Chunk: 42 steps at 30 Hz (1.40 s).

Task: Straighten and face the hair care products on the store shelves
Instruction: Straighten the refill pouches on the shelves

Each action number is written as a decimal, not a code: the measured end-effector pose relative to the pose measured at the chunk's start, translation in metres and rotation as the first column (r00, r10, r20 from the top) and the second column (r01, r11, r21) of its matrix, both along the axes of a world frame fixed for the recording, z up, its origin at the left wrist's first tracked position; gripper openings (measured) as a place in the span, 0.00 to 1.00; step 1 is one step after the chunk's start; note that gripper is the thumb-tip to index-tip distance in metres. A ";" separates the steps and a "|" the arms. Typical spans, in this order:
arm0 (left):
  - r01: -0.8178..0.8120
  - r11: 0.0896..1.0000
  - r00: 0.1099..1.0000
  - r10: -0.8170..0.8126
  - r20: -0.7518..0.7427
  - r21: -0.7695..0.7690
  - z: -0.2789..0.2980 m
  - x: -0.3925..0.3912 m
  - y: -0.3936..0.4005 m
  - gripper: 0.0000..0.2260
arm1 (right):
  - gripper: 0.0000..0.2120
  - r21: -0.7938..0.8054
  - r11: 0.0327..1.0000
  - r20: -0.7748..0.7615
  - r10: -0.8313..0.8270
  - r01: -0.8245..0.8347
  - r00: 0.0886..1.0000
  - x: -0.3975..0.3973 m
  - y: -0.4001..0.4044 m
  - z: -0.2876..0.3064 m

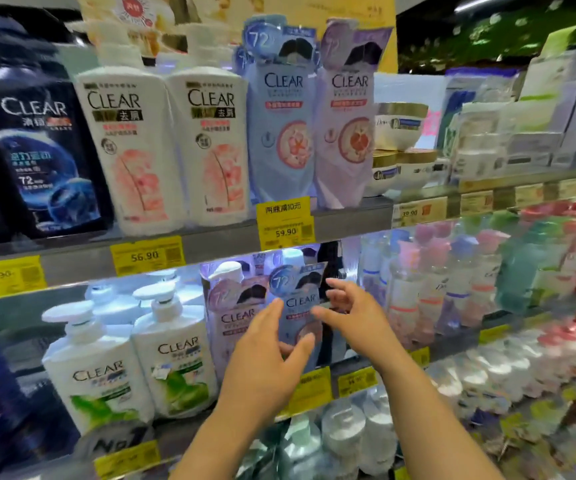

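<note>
On the middle shelf a light blue CLEAR bottle (pixel 298 299) stands upright with its label to the front, beside a lilac CLEAR bottle (pixel 234 317) on its left. My left hand (pixel 265 362) is spread in front of the blue bottle's lower left, with the index finger along its left edge and the thumb across its front. My right hand (pixel 355 317) reaches in from the right with loose fingers at the bottle's right edge. Neither hand plainly grips it. Two white and green CLEAR pump bottles (pixel 179 362) stand further left.
The upper shelf (pixel 210 244) carries a black CLEAR bottle (pixel 44 150), two white and pink ones (pixel 130 147), and a blue (pixel 283 116) and lilac pair. Dove jars (pixel 397 126) and clear pastel-capped bottles (pixel 432 289) fill the right. Yellow price tags line the shelf edges.
</note>
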<state>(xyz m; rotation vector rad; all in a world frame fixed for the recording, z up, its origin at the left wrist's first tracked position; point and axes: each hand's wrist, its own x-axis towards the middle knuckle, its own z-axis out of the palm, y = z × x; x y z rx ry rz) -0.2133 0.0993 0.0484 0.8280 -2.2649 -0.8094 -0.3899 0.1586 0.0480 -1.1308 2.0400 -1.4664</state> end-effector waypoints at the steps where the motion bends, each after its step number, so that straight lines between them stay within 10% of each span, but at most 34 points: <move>1: -0.028 0.999 1.000 0.027 0.013 0.026 -0.003 -0.010 0.001 0.36 | 0.33 0.020 0.999 -0.002 0.040 -0.040 0.999 -0.009 -0.005 -0.004; 13: -0.413 0.867 0.888 0.451 -0.089 0.278 -0.002 -0.056 0.019 0.50 | 0.24 -0.024 0.873 0.031 0.487 -0.487 0.873 -0.054 -0.036 -0.010; 18: -0.369 0.872 0.891 0.430 -0.143 0.322 0.016 -0.062 0.043 0.10 | 0.30 -0.056 0.852 0.083 0.523 -0.520 0.848 -0.071 -0.031 -0.010; 25: -0.315 0.906 0.890 0.386 -0.243 0.284 0.055 -0.054 0.041 0.11 | 0.30 -0.049 0.842 0.090 0.539 -0.537 0.838 -0.084 -0.008 0.019; 31: -0.330 0.943 0.790 0.305 -0.532 0.052 0.151 -0.038 0.025 0.20 | 0.30 -0.157 0.833 0.112 0.549 -0.530 0.828 -0.099 0.028 0.090; 42: -0.329 0.745 0.932 0.159 -0.325 -0.580 0.255 -0.092 -0.014 0.23 | 0.39 -0.354 0.847 0.121 0.462 -0.397 0.878 -0.103 0.056 0.157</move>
